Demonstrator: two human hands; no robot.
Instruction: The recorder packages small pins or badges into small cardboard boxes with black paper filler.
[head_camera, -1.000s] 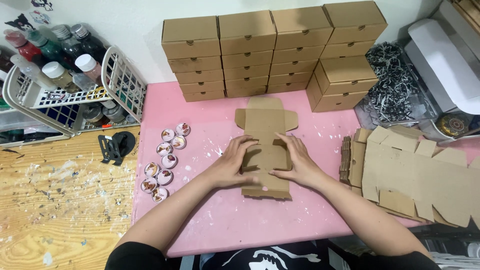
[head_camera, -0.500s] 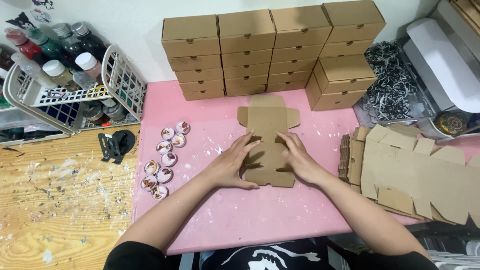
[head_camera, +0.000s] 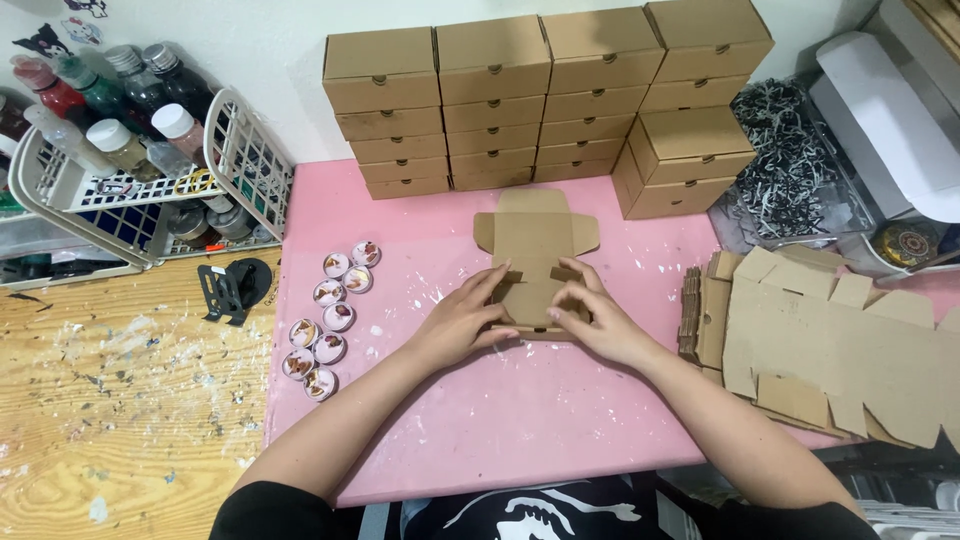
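Craft workshop; stacked cardboard boxes (head_camera: 545, 95), paint bottles (head_camera: 95, 110), paint-spattered table (head_camera: 110, 400).
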